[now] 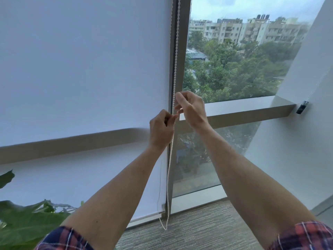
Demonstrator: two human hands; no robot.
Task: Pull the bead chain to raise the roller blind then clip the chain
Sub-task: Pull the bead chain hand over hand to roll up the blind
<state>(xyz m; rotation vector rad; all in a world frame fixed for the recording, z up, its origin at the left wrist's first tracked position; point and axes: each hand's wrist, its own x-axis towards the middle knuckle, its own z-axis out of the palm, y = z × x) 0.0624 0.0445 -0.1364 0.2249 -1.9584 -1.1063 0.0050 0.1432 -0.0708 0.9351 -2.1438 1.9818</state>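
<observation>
Both hands at the bead chain, blind fully lowered.

The left hand (162, 129) pinches the bead chain (175, 56) beside the roller blind (81, 69), whose bottom bar sits near the carpeted floor (198, 224); the right hand (191, 109) hovers just above, fingers (178, 98) loosely curled, contact unclear. Pulling one strand straight down, hand over hand, should lift it evenly. A clip (302, 107) waits on the right wall; leaves (27, 217) sit lower left.

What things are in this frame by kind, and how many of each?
Hands: 2, left hand and right hand
Bead chain: 1
Roller blind: 1
Plant: 1
Wall clip: 1
Total: 6
</observation>
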